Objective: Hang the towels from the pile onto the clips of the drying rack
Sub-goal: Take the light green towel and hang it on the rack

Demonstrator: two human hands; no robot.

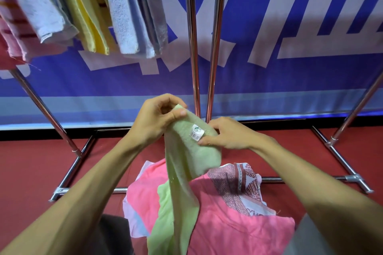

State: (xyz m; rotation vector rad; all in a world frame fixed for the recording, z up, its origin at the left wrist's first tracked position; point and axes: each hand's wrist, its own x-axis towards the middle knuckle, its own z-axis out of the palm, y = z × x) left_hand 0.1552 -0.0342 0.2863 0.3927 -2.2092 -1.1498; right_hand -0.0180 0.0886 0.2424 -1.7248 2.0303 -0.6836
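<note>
Red floor under me, a blue-and-white banner close behind the drying rack. My left hand pinches the green towel by its top corner. My right hand has its fingers curled round the folded edge, above the pink pile. The hung towels crowd the upper left — the rack's right side is open.

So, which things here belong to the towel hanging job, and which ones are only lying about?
Part of the job: green towel, held by the left hand and right hand; pink towel and patterned towel in the pile; drying rack; hung towels.
Only background: blue banner; red floor.
</note>
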